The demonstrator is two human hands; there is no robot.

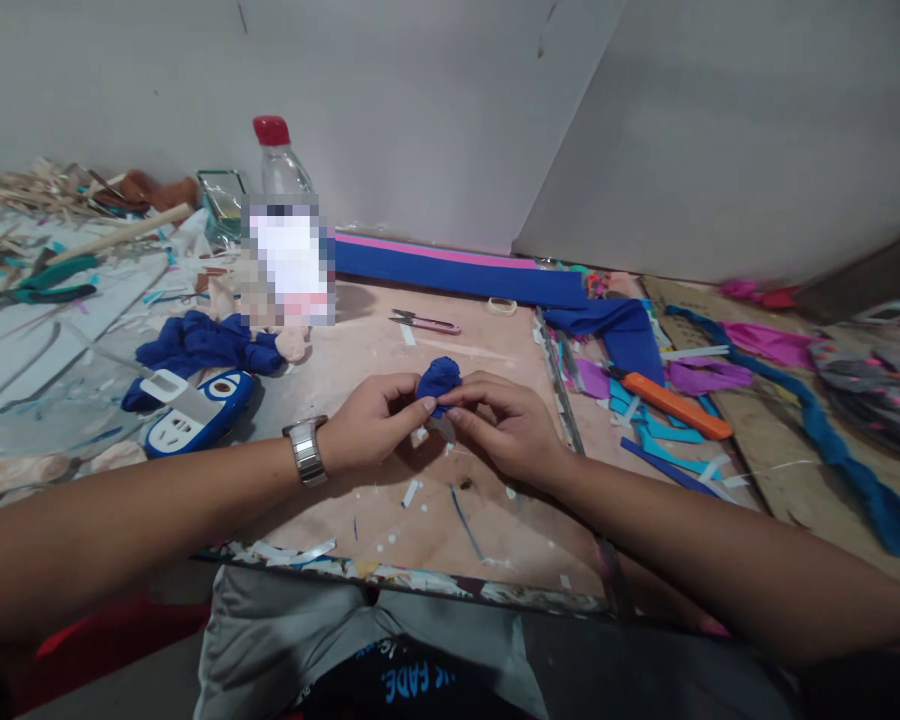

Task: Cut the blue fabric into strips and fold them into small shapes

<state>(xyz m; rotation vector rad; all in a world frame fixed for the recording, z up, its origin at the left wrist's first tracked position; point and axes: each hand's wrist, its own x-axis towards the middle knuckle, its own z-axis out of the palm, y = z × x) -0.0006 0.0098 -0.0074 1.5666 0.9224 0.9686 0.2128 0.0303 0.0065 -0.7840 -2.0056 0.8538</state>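
Observation:
Both hands meet over the middle of the table, pinching a small bunched blue fabric rosette (440, 376). My left hand (371, 418), with a metal watch on its wrist, is closed on the rosette's left side, thumb at its lower edge. My right hand (506, 420) grips the lower right side between thumb and fingers. The rosette's underside is hidden by the fingers. Beyond the hands lie pink-handled thread snips (427, 322). A heap of similar blue fabric pieces (210, 342) sits to the left, behind a blue-and-white power strip (201, 410).
A clear bottle with a red cap (272, 132) stands behind a pixelated phone-like object (289, 262). Long blue strips (457, 274) run along the wall. An orange utility knife (675, 405) lies among scraps at right. Green-handled pliers (60, 278) rest at far left.

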